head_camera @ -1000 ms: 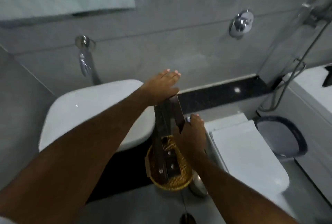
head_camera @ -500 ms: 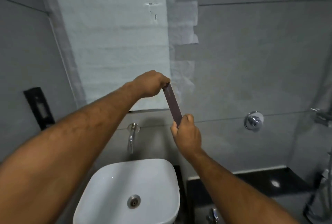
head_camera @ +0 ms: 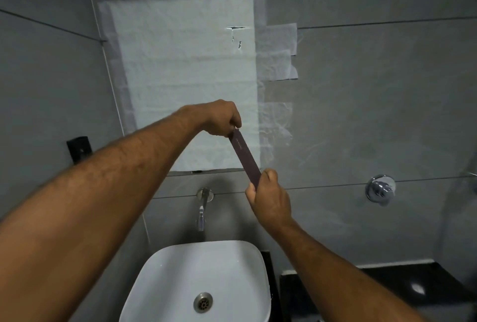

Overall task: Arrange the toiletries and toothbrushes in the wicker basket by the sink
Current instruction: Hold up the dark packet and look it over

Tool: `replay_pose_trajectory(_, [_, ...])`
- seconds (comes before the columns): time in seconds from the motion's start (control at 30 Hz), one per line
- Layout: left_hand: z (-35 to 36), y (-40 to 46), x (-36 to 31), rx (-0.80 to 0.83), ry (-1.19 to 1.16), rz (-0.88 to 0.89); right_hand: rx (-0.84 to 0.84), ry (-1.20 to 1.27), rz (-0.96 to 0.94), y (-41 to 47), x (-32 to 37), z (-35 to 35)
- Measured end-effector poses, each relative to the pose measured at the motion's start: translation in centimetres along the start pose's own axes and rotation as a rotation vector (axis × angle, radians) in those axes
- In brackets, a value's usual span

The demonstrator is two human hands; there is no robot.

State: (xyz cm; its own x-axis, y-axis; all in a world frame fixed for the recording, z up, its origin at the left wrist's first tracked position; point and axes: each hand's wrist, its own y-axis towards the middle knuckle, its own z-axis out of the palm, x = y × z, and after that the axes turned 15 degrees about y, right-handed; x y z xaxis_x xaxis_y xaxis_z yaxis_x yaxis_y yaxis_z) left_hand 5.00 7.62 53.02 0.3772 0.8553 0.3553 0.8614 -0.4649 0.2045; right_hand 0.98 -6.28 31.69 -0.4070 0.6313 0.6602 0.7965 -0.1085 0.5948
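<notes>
Narrow dark toiletry box (head_camera: pixel 246 157): long, flat, maroon-brown, small pale lettering near upper end; raised in the air above the white sink (head_camera: pixel 180 283), tilted, upper end leaning left.
Left hand (head_camera: pixel 222 119): closed, fingertips pinching the box's upper end.
Right hand (head_camera: pixel 271 199): closed, fingers and thumb wrapped around the box's lower end.
Wall faucet (head_camera: pixel 202 208): chrome, below the box, above the basin.
Drain (head_camera: pixel 203 302): metal, at basin centre.
Chrome wall knob (head_camera: pixel 380 189): well to the right.
Black counter (head_camera: pixel 387 288): right of sink.
Paper-covered mirror panel (head_camera: pixel 185 76): behind both hands.
Wicker basket: out of view.
</notes>
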Motion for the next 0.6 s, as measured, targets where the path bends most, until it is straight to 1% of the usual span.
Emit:
replay_pose_trajectory(0.07, [0.4,-0.1,0.0,-0.013,-0.021,-0.015,0.000,0.009,-0.003,0.0,-0.1,0.0])
replay_pose_trajectory(0.13, [0.8,-0.2,0.1,-0.082,-0.149,-0.051,-0.016,0.019,0.004,0.2,-0.2,-0.1])
replay_pose_trajectory(0.27, [2.3,-0.9,-0.2,-0.256,-0.602,-0.090,-0.049,-0.011,-0.040,0.9,-0.5,-0.8])
replay_pose_trajectory(0.3, [3.0,-1.1,-0.4,-0.315,-0.690,-0.123,-0.062,-0.023,-0.061,1.3,-0.5,-1.2])
replay_pose_trajectory(0.37, [5.0,-1.7,-0.9,-0.454,-0.884,-0.267,-0.059,-0.067,-0.104,2.3,-0.4,-2.2])
replay_pose_trajectory(0.43, [8.0,-2.3,-1.5,-0.579,-1.165,-0.489,-0.022,-0.185,-0.177,3.8,0.1,-3.6])
replay_pose_trajectory(0.47, [9.7,-2.7,-2.0,-0.609,-1.334,-0.619,0.009,-0.271,-0.222,4.8,0.6,-4.5])
replay_pose_trajectory(0.53, [13.1,-3.7,-3.4,-0.590,-1.723,-0.815,0.115,-0.446,-0.307,6.6,2.4,-6.0])
replay_pose_trajectory(0.6, [16.1,-4.8,-5.4,-0.540,-2.156,-0.868,0.272,-0.589,-0.394,8.2,4.9,-7.1])
